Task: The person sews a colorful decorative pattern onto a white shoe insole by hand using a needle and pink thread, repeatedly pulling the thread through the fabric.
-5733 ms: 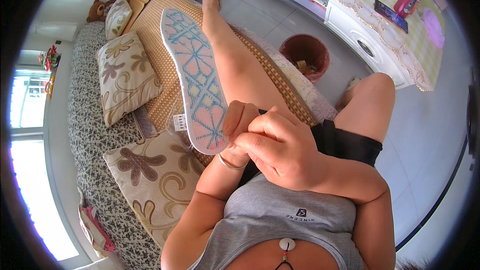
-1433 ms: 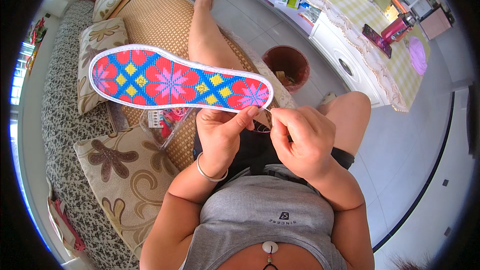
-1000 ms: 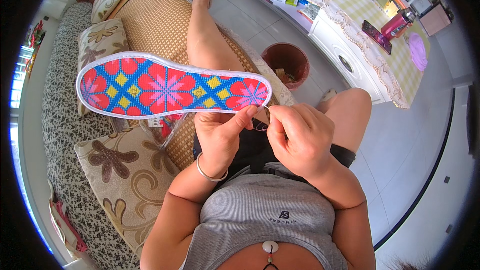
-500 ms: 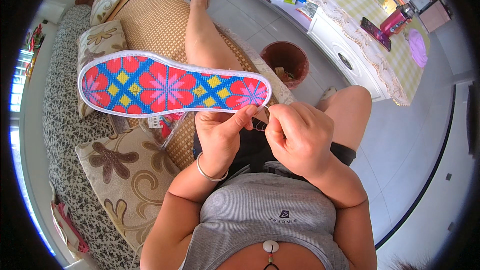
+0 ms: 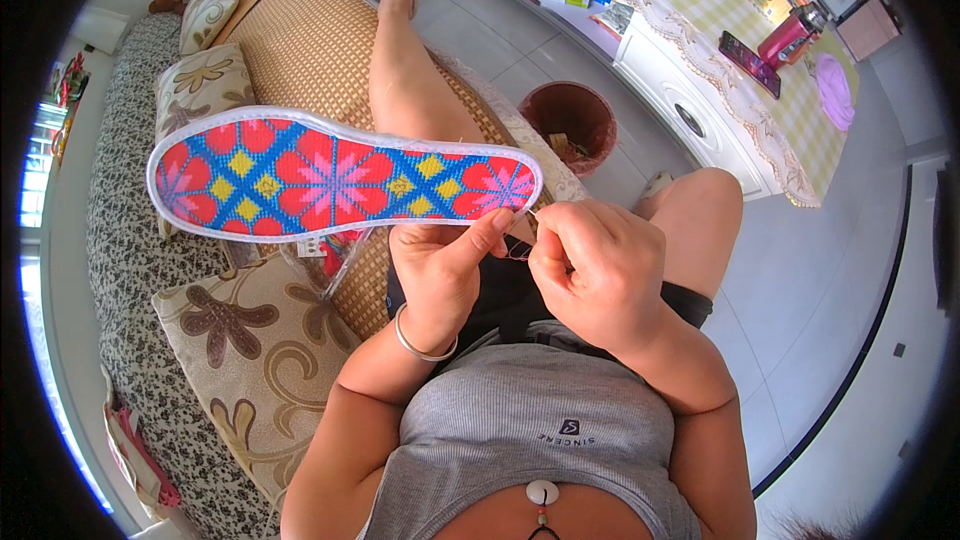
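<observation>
An embroidered insole (image 5: 335, 180) in red, blue, pink and yellow, edged in white, stretches level out to the left above my lap. My left hand (image 5: 440, 265) grips its heel end at the lower edge, with the thumb on top and the fingers mostly hidden underneath. Close beside the same heel end, my right hand (image 5: 598, 265) is closed in a pinch. A thin pale strand, thread or needle, shows between its fingertips and the insole's edge; which of the two I cannot tell. Fine pinkish thread (image 5: 518, 248) loops between my hands.
Patterned cushions (image 5: 250, 360) lie on the sofa to the left, over a woven mat (image 5: 310, 35). A clear bag with red threads (image 5: 342, 252) lies behind the insole. A dark red bin (image 5: 570, 125) stands on the floor. The cloth-covered table (image 5: 690, 10) holds a phone (image 5: 750, 64) and a flask (image 5: 790, 37).
The toe end of the insole has shifted slightly left and tilted a little downward. Both hands keep nearly the same place and grip.
</observation>
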Available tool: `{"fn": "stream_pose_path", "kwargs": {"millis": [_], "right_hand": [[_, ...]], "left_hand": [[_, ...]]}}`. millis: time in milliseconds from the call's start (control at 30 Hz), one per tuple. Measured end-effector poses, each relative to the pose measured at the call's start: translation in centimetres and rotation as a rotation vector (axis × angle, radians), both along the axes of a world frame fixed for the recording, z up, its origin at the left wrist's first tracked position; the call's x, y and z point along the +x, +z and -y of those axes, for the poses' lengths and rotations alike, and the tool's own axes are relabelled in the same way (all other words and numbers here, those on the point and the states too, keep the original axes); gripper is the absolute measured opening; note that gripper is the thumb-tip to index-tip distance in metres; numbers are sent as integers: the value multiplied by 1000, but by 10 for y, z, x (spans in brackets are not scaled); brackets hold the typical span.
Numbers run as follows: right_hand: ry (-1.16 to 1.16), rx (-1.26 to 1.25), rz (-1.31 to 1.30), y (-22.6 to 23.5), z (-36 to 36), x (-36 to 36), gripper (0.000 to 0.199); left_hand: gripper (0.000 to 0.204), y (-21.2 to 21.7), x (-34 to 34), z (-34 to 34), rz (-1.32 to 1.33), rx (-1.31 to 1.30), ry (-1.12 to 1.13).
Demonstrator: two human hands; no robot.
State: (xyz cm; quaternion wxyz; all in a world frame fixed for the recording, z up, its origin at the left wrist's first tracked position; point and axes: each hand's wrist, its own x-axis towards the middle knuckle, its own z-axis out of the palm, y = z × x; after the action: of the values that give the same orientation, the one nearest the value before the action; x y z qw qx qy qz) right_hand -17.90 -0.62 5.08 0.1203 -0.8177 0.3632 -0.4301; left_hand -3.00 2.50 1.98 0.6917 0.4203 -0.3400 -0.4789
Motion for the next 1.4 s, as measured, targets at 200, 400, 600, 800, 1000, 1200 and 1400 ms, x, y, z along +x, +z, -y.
{"fn": "stream_pose_path", "kwargs": {"millis": [200, 400, 600, 800, 1000, 1200, 1400], "right_hand": [[-1, 41, 9, 1, 0, 1, 18], [33, 46, -19, -6, -1, 3, 21], [-54, -41, 10, -5, -5, -1, 17], [31, 204, 281, -13, -1, 6, 12], [384, 1355, 1064, -27, 6, -8, 18], [483, 1604, 1353, -45, 3, -1, 10], [489, 1497, 1906, -86, 55, -47, 17]], "left_hand": [[14, 1, -1, -2, 98, -11, 18], [14, -5, -10, -9, 107, -110, 73], [14, 4, 1, -2, 247, -69, 19], [10, 2, -2, -5, 121, -24, 41], [12, 5, 9, 5, -97, 46, -199], [17, -3, 13, 5, -175, 8, -374], [18, 1, 23, 2, -200, 85, -363]]}}
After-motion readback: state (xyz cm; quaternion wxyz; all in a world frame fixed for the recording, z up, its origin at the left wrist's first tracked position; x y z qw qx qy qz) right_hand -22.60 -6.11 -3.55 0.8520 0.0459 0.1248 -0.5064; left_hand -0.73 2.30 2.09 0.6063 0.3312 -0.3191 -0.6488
